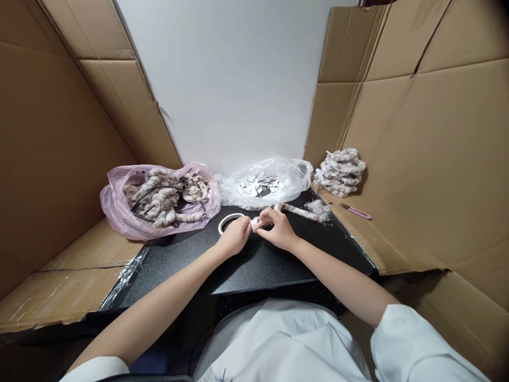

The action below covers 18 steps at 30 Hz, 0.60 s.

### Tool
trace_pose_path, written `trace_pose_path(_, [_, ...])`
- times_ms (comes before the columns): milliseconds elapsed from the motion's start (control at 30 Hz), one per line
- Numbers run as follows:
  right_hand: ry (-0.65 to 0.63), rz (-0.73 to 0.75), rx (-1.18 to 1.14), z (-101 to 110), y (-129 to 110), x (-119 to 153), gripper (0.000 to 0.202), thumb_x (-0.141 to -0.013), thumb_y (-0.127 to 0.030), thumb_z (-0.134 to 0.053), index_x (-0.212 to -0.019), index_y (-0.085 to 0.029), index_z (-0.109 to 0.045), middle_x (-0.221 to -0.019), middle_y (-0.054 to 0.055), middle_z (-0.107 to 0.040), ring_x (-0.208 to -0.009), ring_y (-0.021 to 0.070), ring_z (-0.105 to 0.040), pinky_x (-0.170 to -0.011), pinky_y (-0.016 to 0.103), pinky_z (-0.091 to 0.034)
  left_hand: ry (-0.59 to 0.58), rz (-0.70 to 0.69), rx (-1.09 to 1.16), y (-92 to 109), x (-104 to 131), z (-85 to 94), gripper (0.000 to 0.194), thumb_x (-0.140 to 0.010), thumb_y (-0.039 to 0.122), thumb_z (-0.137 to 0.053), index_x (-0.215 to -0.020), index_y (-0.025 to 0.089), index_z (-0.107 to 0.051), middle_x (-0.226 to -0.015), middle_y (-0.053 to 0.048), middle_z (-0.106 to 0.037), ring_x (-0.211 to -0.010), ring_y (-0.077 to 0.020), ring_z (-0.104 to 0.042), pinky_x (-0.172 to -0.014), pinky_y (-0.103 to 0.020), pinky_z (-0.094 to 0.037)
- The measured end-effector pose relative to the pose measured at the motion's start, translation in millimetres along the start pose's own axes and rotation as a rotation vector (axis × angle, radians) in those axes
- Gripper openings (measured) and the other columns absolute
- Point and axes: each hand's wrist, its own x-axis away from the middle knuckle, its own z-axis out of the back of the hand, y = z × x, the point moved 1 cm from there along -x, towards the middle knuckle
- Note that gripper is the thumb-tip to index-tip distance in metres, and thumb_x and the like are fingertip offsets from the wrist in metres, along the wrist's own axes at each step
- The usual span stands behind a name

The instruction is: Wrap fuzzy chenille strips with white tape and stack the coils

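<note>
Near the middle of the black table [175,265], my left hand [235,236] is closed, with a small white piece [254,223] at its fingertips. A white ring [221,225], like a tape roll, lies just behind that hand and is partly hidden by it. My right hand [278,229] pinches the other side of the white piece between thumb and fingers. From behind the right hand a furry beige strip [300,211] runs rightward over the table; its near end is hidden, so whether the hand holds it is unclear.
At the left, a pink bag [119,225] holds furry strips and a dark cord. A clear bag [292,172] of small white and metallic pieces stands at the back. Fluff [318,207], pink-handled snips [360,213] and a bundle of furry coils [342,172] are at right. Cardboard walls [437,159] flank the table.
</note>
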Motion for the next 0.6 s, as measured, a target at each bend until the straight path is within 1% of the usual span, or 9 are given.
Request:
trace_pose_path(100, [-0.029, -0.03, -0.029, -1.0, 1.3, 1.2, 0.024, -0.069, -0.021, -0.069, -0.079, -0.024, -0.047, -0.073, -0.002, -0.067, -0.071, 0.0187, -0.062, -0.075, 0.032, -0.044, -0.117, 0.029, 0.201, -3.7, -0.8, 1.5, 0.028, -0.091, 0.032, -0.034, -0.07, 0.018, -0.047, -0.067, -0.001, -0.052, -0.062, -0.0145, -0.047, -0.06, -0.027, -0.039])
trace_pose_path(133, [-0.029, -0.038, -0.035, -1.3, 1.7, 1.6, 0.024, -0.068, -0.021, -0.069, -0.08, -0.024, -0.047, -0.073, -0.002, -0.067, -0.071, 0.0189, -0.063, -0.075, 0.032, -0.044, -0.139, 0.039, 0.282, -4.5, -1.1, 2.3, 0.029, -0.091, 0.033, -0.033, -0.07, 0.018, -0.046, -0.067, -0.001, -0.052, -0.062, -0.0141, -0.047, -0.06, -0.027, -0.039])
trace_pose_path(200, [-0.022, -0.047, -0.033, -1.5, 2.1, 2.3, 0.024, -0.068, -0.02, -0.068, -0.079, -0.024, -0.047, -0.073, -0.002, -0.067, -0.074, 0.0195, -0.063, -0.076, 0.033, -0.044, -0.145, 0.071, 0.401, -5.6, -1.6, 3.9, 0.027, -0.088, 0.032, -0.032, -0.069, 0.019, -0.046, -0.067, 0.0, -0.051, -0.063, -0.014, -0.046, -0.06, -0.026, -0.039])
trace_pose_path(267, [-0.016, -0.053, -0.018, -1.5, 2.2, 2.7, 0.024, -0.067, -0.018, -0.067, -0.078, -0.024, -0.047, -0.074, -0.002, -0.068, -0.076, 0.0201, -0.064, -0.077, 0.033, -0.044, -0.133, 0.102, 0.464, -6.0, -1.7, 4.6, 0.025, -0.086, 0.031, -0.034, -0.068, 0.019, -0.045, -0.067, -0.001, -0.05, -0.064, -0.0145, -0.046, -0.06, -0.026, -0.04])
trace_pose_path(367, [-0.018, -0.049, 0.01, -1.4, 1.7, 2.9, 0.025, -0.067, -0.018, -0.068, -0.077, -0.024, -0.046, -0.074, -0.001, -0.069, -0.077, 0.0209, -0.064, -0.08, 0.035, -0.043, -0.144, 0.124, 0.514, -5.3, -0.9, 4.2, 0.026, -0.086, 0.032, -0.033, -0.067, 0.019, -0.043, -0.066, 0.0, -0.047, -0.063, -0.0144, -0.044, -0.059, -0.026, -0.039])
trace_pose_path(467, [-0.028, -0.033, 0.018, 0.3, 1.9, 2.7, 0.027, -0.067, -0.019, -0.069, -0.077, -0.024, -0.045, -0.074, -0.001, -0.07, -0.077, 0.0208, -0.064, -0.082, 0.036, -0.042, -0.164, 0.111, 0.505, -4.1, -0.1, 4.7, 0.032, -0.09, 0.038, -0.033, -0.066, 0.019, -0.042, -0.064, 0.001, -0.045, -0.061, -0.0134, -0.041, -0.058, -0.026, -0.037])
trace_pose_path(533, [-0.073, -0.03, -0.019, 3.0, 2.7, 2.5, 0.03, -0.066, -0.021, -0.072, -0.08, -0.024, -0.045, -0.074, -0.001, -0.07, -0.076, 0.0201, -0.064, -0.08, 0.035, -0.043, -0.183, 0.079, 0.472, -3.3, -0.1, 6.8, 0.035, -0.092, 0.042, -0.034, -0.068, 0.018, -0.045, -0.066, 0.001, -0.046, -0.062, -0.0132, -0.042, -0.06, -0.026, -0.038])
trace_pose_path(600, [-0.141, -0.014, -0.08, 6.8, 3.2, 1.8, 0.039, -0.063, -0.025, -0.077, -0.087, -0.025, -0.046, -0.073, -0.002, -0.069, -0.074, 0.0189, -0.064, -0.076, 0.032, -0.044, -0.195, 0.044, 0.42, -2.5, -0.4, 10.3, 0.037, -0.092, 0.045, -0.033, -0.071, 0.018, -0.047, -0.067, 0.001, -0.047, -0.063, -0.0133, -0.043, -0.061, -0.026, -0.037])
